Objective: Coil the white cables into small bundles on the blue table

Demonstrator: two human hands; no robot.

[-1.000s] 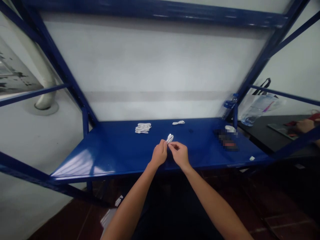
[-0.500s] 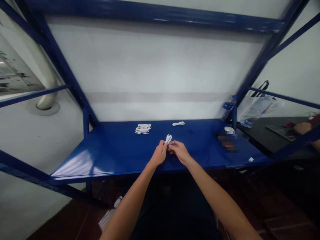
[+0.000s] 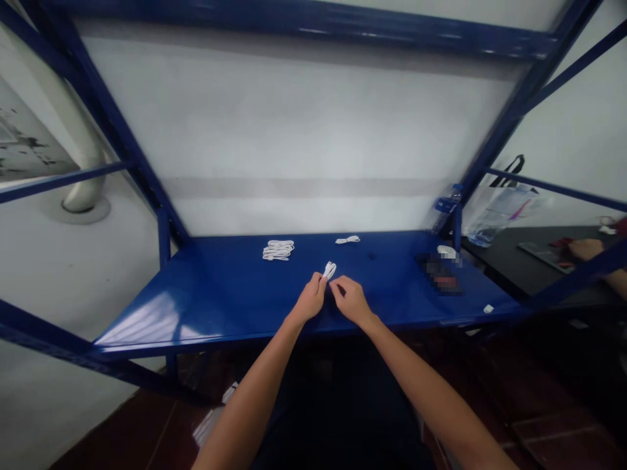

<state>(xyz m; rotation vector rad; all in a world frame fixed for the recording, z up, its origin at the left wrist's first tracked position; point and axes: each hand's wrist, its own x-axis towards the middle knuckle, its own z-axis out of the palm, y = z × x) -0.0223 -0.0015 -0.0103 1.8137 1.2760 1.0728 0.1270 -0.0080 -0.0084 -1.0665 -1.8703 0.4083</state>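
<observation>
1. Two bare hands meet at the middle of the shelf's front half. The left hand (image 3: 309, 300) pinches a small white cable bundle (image 3: 330, 269) in a narrow grip, and the bundle sticks up from its fingertips, held above a blue steel shelf (image 3: 196, 300).
2. The right hand (image 3: 350, 301) sits just beside the left, fingers curled in a narrow pinch at the bundle's lower end (whether they touch it cannot be told from this view).
3. Two more white cables lie on the shelf, farther from the hands: a looped white cable bundle (image 3: 278, 250) and, to its right, a shorter white cable bundle (image 3: 347, 239).
4. Toward the right end of the shelf are a blurred dark object (image 3: 439, 274), a white item (image 3: 445, 250) at its far edge, and a small white tag (image 3: 488, 309) near the front edge. A plastic water bottle (image 3: 444, 210) with a blue label stands by the right upright.
5. Beyond that, a clear plastic bag (image 3: 502, 212) sits by a black table (image 3: 504, 261), where a co-worker's hand (image 3: 585, 249) rests near a flat grey tray (image 3: 541, 256).
</observation>
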